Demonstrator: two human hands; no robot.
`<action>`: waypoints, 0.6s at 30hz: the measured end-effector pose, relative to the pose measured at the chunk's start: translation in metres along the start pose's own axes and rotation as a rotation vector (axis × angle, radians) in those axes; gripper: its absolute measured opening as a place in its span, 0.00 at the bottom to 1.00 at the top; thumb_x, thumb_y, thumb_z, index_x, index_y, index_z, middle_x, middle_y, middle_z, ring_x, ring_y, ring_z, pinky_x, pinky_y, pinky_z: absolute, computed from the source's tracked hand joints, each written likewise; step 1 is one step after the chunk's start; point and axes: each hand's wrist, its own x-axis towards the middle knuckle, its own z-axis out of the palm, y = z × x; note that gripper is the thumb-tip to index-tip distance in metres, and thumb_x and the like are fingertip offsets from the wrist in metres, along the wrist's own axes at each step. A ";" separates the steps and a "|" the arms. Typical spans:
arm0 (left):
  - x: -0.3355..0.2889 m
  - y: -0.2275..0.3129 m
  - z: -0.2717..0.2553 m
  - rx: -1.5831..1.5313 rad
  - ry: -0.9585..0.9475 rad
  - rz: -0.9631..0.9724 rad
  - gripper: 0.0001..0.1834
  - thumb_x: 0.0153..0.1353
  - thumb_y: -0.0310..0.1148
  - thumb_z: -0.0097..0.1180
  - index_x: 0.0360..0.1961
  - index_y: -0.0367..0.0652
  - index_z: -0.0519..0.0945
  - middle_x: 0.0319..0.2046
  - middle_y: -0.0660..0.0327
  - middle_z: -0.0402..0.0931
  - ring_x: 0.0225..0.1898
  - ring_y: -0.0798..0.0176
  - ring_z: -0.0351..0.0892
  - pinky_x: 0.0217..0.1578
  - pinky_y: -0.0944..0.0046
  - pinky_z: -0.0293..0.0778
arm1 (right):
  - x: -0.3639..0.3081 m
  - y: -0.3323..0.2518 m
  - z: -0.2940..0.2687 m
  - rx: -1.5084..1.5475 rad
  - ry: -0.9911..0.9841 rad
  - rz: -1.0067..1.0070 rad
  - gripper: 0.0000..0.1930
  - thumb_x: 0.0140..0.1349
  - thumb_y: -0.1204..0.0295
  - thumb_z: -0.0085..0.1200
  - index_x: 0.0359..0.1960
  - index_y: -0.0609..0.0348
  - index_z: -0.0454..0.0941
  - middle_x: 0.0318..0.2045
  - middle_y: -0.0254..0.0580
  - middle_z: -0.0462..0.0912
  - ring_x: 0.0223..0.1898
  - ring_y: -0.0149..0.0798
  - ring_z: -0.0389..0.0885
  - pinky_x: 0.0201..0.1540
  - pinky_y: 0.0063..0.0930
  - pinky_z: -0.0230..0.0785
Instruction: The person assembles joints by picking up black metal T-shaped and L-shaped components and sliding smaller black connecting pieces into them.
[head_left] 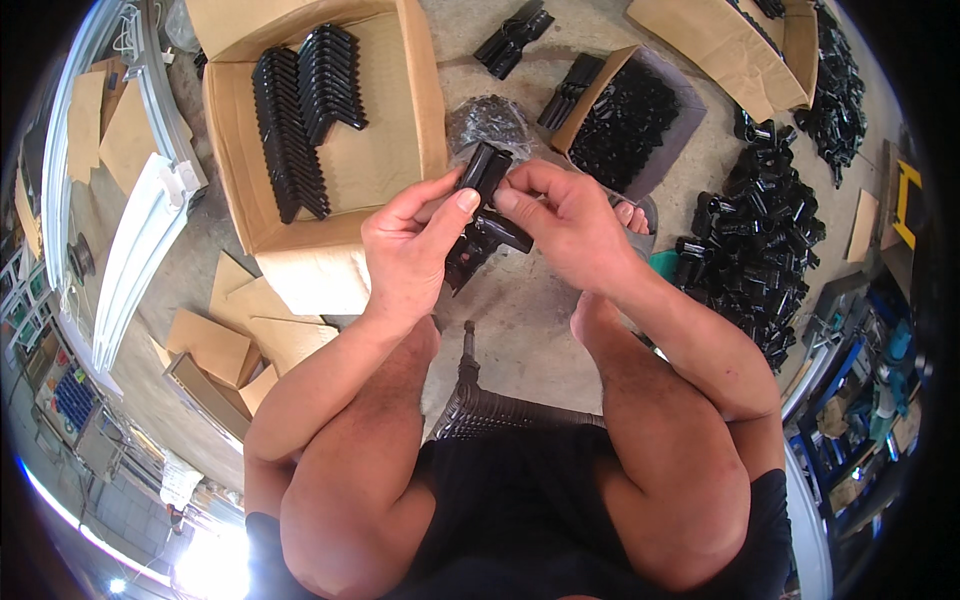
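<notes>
Between my knees, both hands hold a glossy black pipe joint (487,168) with a tube-shaped branch pointing to the lower right. My left hand (408,235) grips it from the left, thumb on top and fingers curled behind. My right hand (578,222) is closed at its right side, with thumb and forefinger pinched against the joint. Whether a small part sits in that pinch is hidden. Below the fingers, more black curved pieces (468,262) show; I cannot tell if they belong to the same joint.
An open carton (425,110) at left holds nested rows of black parts (290,135). Small black pieces fill a smaller box (625,120). Black joints are heaped (760,245) at right. Clear plastic (488,120) lies ahead, cardboard sheets (215,345) at left, a woven stool (480,408) below me.
</notes>
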 end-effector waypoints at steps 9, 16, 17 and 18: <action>0.001 0.007 0.005 -0.034 -0.052 -0.057 0.16 0.67 0.25 0.63 0.54 0.33 0.77 0.35 0.58 0.86 0.31 0.78 0.80 0.30 0.76 0.75 | -0.002 -0.004 -0.002 0.144 -0.018 0.060 0.11 0.65 0.70 0.64 0.40 0.67 0.82 0.32 0.33 0.83 0.33 0.23 0.76 0.37 0.22 0.72; 0.002 0.007 0.004 -0.053 -0.082 -0.031 0.13 0.68 0.25 0.62 0.50 0.36 0.74 0.34 0.55 0.87 0.31 0.77 0.81 0.30 0.77 0.75 | -0.005 -0.008 0.002 0.115 0.042 0.033 0.10 0.65 0.71 0.64 0.39 0.68 0.82 0.32 0.35 0.84 0.34 0.23 0.79 0.37 0.23 0.74; 0.002 0.006 0.004 -0.056 -0.079 -0.025 0.12 0.68 0.25 0.62 0.50 0.35 0.75 0.34 0.56 0.87 0.31 0.77 0.81 0.30 0.77 0.75 | -0.006 -0.009 0.003 0.100 0.055 0.021 0.10 0.65 0.71 0.64 0.39 0.68 0.82 0.32 0.35 0.84 0.34 0.24 0.79 0.37 0.23 0.74; 0.002 0.006 0.004 -0.060 -0.076 -0.020 0.12 0.67 0.24 0.62 0.49 0.35 0.75 0.34 0.56 0.87 0.31 0.77 0.81 0.30 0.77 0.75 | -0.007 -0.010 0.003 0.085 0.069 0.009 0.10 0.65 0.71 0.64 0.39 0.68 0.82 0.32 0.35 0.84 0.34 0.24 0.79 0.37 0.23 0.74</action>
